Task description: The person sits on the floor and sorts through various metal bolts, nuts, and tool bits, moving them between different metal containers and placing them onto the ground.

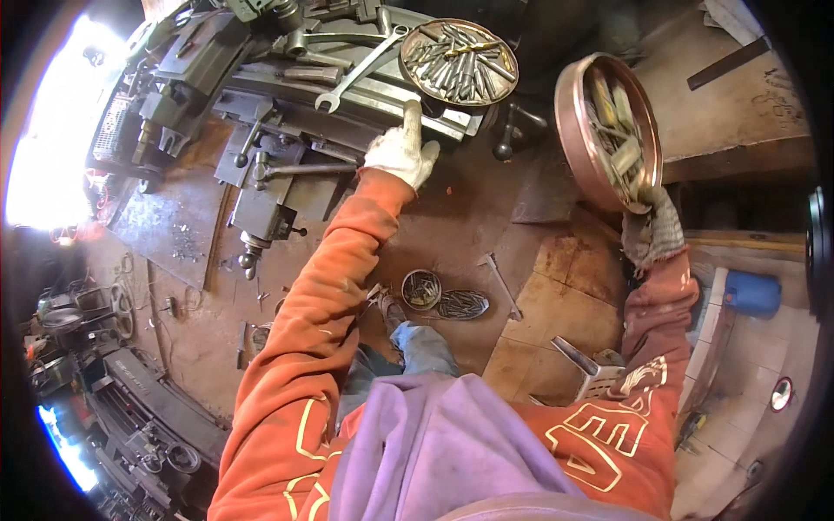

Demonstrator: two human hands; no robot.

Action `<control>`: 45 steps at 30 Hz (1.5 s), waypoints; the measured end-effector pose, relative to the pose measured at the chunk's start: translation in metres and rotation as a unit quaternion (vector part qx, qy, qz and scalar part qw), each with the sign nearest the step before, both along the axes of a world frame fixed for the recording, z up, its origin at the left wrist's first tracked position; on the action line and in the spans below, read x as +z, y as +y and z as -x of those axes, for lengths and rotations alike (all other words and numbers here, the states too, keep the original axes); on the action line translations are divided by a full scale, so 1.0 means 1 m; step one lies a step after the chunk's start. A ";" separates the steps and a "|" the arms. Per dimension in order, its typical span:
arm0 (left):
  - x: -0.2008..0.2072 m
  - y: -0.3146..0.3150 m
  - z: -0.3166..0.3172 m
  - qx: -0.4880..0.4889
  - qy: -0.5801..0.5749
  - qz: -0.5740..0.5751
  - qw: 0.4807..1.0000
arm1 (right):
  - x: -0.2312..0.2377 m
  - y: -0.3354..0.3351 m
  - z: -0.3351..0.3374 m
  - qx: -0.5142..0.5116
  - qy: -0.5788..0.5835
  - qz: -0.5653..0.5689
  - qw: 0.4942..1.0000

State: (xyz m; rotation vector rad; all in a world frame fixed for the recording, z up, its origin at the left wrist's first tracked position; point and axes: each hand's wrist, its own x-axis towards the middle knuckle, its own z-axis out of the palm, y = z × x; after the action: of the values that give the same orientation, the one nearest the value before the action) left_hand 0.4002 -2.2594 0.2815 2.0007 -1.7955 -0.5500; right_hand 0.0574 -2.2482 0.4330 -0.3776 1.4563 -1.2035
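My right hand (653, 227), in a worn grey glove, grips the near rim of a round copper-coloured pan (571, 130). That pan is tilted and holds several metal pieces. My left hand (401, 154), in a whitish glove, reaches to the near edge of the lathe bed (373, 98) with a finger stretched out and the thumb apart. Nothing shows in it. Just beyond its fingertip, a second round pan (405, 69) full of drill bits (460, 74) rests on the lathe. A long open-ended wrench (360, 71) lies to the left of this pan.
A hammer (308, 169) lies across the lathe carriage. On the floor below stand a bowl of small metal parts (421, 289) and a tray of bits (463, 304). A blue container (752, 293) is at the right, near a white plastic chair (593, 375). More machinery (143, 391) fills the lower left.
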 end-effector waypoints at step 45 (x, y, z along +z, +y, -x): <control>-0.071 0.122 -0.049 0.273 0.741 0.135 0.598 | -0.065 -0.085 -0.112 0.311 0.006 -0.071 0.948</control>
State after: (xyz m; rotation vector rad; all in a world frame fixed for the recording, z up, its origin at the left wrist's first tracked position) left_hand 0.4487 -2.1378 0.2104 0.9427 -0.1498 -1.1111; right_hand 0.1694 -2.3328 0.3676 -0.6845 1.2842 -0.5840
